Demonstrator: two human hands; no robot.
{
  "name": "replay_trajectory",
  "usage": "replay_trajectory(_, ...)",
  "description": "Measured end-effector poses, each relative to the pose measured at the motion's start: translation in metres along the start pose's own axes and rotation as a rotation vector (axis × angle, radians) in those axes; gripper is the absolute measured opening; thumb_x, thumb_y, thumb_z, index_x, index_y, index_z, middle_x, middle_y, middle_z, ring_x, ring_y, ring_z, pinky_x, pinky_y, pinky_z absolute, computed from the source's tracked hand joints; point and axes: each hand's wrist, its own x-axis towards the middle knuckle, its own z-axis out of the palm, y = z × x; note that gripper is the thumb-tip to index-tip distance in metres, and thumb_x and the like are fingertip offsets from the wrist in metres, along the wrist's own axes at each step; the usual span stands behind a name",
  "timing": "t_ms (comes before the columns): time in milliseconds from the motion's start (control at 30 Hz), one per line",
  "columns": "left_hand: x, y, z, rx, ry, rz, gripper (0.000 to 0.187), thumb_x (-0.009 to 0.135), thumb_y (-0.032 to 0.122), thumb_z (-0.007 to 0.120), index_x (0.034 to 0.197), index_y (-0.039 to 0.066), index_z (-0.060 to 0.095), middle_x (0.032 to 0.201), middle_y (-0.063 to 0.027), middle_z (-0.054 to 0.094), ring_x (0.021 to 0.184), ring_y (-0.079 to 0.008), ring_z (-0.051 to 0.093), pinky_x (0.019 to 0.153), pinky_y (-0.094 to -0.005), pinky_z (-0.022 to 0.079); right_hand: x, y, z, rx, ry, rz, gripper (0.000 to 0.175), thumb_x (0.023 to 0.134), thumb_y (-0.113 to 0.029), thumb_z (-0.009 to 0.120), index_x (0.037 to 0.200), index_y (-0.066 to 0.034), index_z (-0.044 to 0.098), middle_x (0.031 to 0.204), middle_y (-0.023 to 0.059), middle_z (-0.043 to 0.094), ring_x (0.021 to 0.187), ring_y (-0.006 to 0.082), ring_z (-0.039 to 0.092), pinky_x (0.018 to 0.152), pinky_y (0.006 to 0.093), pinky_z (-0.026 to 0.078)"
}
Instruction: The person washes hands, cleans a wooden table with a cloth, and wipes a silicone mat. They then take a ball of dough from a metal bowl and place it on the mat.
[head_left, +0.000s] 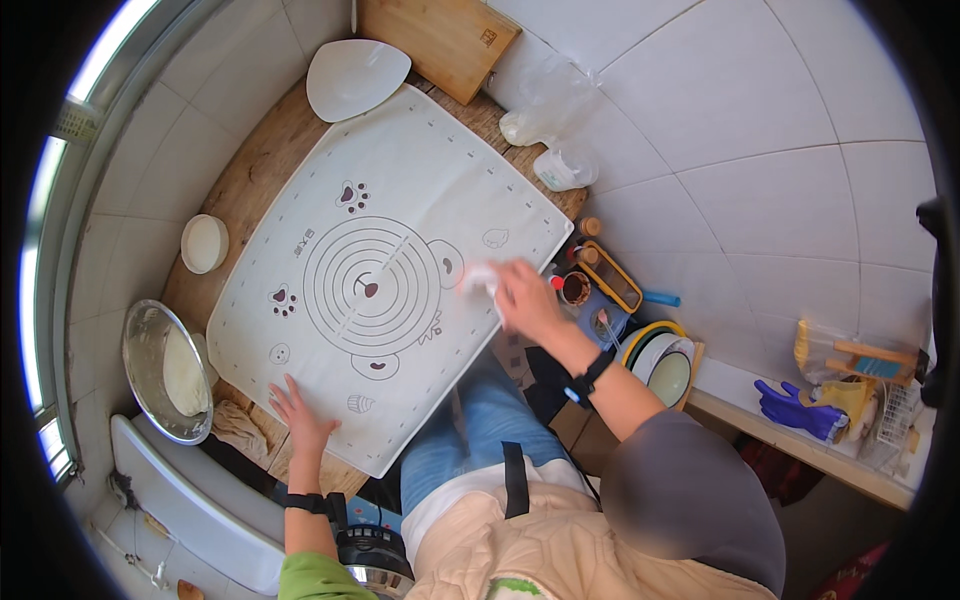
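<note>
A white silicone baking mat, printed with rings, bear ears and paw marks, lies over the wooden table. Near its lower left edge, my left hand rests with spread fingers and holds nothing. My right hand, at the mat's right edge, grips a crumpled white cloth or tissue. Motion blurs this piece, so its material is unclear. Left of the mat, a steel bowl contains a pale, dough-like mass. A small round white dish sits further up that side.
A white bowl overlaps the mat's far corner beside a wooden cutting board. Along the wall stand a plastic bag and a plastic tub. Jars, a brown-filled container and stacked basins crowd the right. A beige rag lies lower left.
</note>
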Motion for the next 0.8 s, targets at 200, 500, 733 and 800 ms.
replay_trajectory(200,0.000,0.004,-0.003,-0.015,-0.011,-0.017,0.158,0.050,0.007,0.104,0.172,0.018,0.004,0.176,-0.0269,-0.009,0.158,-0.0583,-0.001,0.129,-0.0608,0.024,0.108,0.022,0.006,-0.438,0.260,-0.158,0.066,0.096,0.001,0.058,0.157,-0.0213,0.050,0.139,0.0232,0.050,0.123,0.0462,0.057,0.098,0.0502,0.055)
replay_trajectory(500,-0.003,0.005,-0.004,-0.024,-0.018,-0.045,0.158,0.051,0.006,0.104,0.172,0.018,0.003,0.176,-0.0263,-0.009,0.159,-0.0573,-0.002,0.129,-0.0598,0.025,0.097,0.067,-0.010,-0.413,-0.019,0.682,0.068,0.087,-0.012,0.075,0.151,-0.0123,0.051,0.141,0.0248,0.048,0.125,0.0434,0.060,0.094,0.0463,0.060)
replay_trajectory(733,-0.003,0.008,-0.007,-0.025,-0.026,-0.054,0.157,0.051,0.006,0.103,0.172,0.018,0.004,0.176,-0.0263,-0.010,0.159,-0.0571,-0.002,0.129,-0.0595,0.025,0.098,0.044,-0.019,-0.472,0.142,0.220,0.072,0.092,-0.008,0.064,0.160,-0.0106,0.039,0.155,0.0297,0.040,0.125,0.0436,0.059,0.106,0.0542,0.050)
replay_trajectory(800,-0.002,0.009,-0.007,-0.034,-0.036,-0.070,0.157,0.050,0.006,0.103,0.172,0.018,0.004,0.176,-0.0264,-0.009,0.159,-0.0571,-0.002,0.129,-0.0594,0.025,0.112,0.041,0.006,-0.443,0.057,0.163,0.076,0.091,-0.005,0.063,0.162,-0.0101,0.036,0.163,0.0278,0.032,0.129,0.0410,0.058,0.110,0.0547,0.047)
